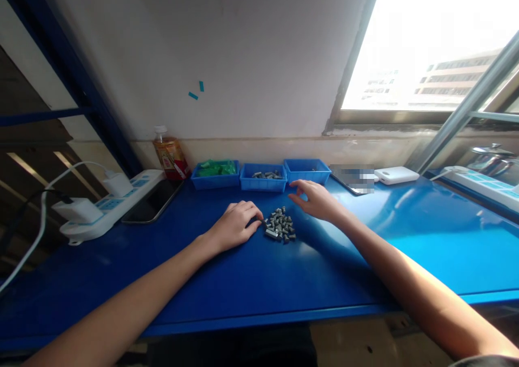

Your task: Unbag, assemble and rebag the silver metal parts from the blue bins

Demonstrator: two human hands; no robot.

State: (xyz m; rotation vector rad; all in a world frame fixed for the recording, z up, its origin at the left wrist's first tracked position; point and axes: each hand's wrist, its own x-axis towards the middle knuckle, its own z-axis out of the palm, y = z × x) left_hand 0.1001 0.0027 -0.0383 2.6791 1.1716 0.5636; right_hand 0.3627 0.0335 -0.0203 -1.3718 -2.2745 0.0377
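Observation:
A loose pile of small grey metal fasteners (283,225) lies on the blue table. At its left edge is my left hand (237,224), resting low with thumb and index finger drawn together. A small dark metal fastener (265,222) shows at those fingertips. My right hand (313,198) hovers behind and right of the pile, close to the bins. Its thumb and index finger are apart, and nothing shows between them. The middle blue bin (263,184) contains several metal pieces. In the right blue bin (308,177) a small piece is partly visible.
The left blue bin (215,181) holds green plastic. Farther left are a bottle (169,153), a dark phone (152,204) and a power strip (111,207) with cables. On the right lie another phone (352,180), a white device (396,175) and a second power strip (486,187).

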